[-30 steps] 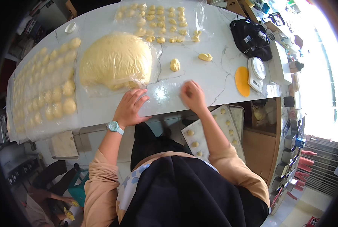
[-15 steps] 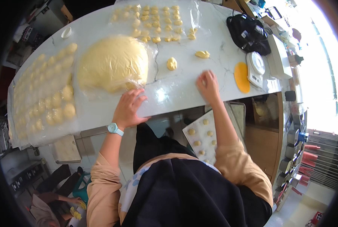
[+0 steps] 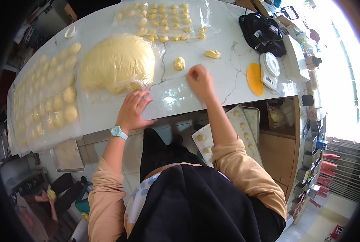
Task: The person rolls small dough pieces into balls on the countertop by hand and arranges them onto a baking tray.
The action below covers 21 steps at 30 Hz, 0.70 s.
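Note:
My left hand (image 3: pixel 134 109), with a light blue watch at its wrist, lies at the table's near edge. Its fingers are stretched and the thumb stands apart. The fingertips touch or nearly touch the clear plastic at the near side of a big pale yellow dough mound (image 3: pixel 117 64). My right hand (image 3: pixel 201 82) is curled closed over the tabletop, slightly blurred; whatever it may hold is hidden. Just beyond it on the left sits a small dough piece (image 3: pixel 180 63). Another, longer dough piece (image 3: pixel 213 54) rests farther right.
Plastic-covered dough balls (image 3: pixel 58 119) fill the left side; small dough pieces (image 3: pixel 163 22) lie in rows at the back. To the right are an orange scraper (image 3: pixel 254 79), a white scale (image 3: pixel 271 66) and a black bag (image 3: pixel 260 34). Below the table is a tray (image 3: pixel 247 128). A person (image 3: pixel 39 209) works at lower left.
My right hand has moved left, toward the nearer small dough piece, still curled. The left hand stays by the mound. The person at lower left has shifted their hands.

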Tool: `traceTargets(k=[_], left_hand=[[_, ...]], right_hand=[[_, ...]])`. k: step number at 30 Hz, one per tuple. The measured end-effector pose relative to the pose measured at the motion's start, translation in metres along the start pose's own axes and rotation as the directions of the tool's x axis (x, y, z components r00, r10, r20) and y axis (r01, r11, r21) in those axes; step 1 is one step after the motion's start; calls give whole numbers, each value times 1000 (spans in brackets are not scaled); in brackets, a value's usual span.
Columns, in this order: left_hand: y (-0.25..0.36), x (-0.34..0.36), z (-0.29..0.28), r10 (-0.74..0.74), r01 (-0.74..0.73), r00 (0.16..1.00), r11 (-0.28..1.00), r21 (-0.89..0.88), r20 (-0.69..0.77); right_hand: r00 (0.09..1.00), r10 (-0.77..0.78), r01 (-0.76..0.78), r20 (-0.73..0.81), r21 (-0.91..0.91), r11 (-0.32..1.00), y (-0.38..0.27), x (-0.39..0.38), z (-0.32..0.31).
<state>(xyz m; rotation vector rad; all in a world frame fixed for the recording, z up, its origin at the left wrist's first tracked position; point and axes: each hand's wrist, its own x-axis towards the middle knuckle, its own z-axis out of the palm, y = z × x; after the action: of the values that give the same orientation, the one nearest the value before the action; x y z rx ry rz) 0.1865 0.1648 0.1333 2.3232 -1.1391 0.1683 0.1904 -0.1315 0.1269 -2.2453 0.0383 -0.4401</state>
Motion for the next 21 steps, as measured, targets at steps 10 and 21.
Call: traceTargets(k=[10,21], left_hand=[[0,-3,-3,-34,34,999,999,13,16],[5,-1,-5,-35,35,999,999,0,9]], right_hand=[[989,144,-143,28,-33,989,1,-39,-49],[991,-96,96,98,8,995,31,-42,-50]])
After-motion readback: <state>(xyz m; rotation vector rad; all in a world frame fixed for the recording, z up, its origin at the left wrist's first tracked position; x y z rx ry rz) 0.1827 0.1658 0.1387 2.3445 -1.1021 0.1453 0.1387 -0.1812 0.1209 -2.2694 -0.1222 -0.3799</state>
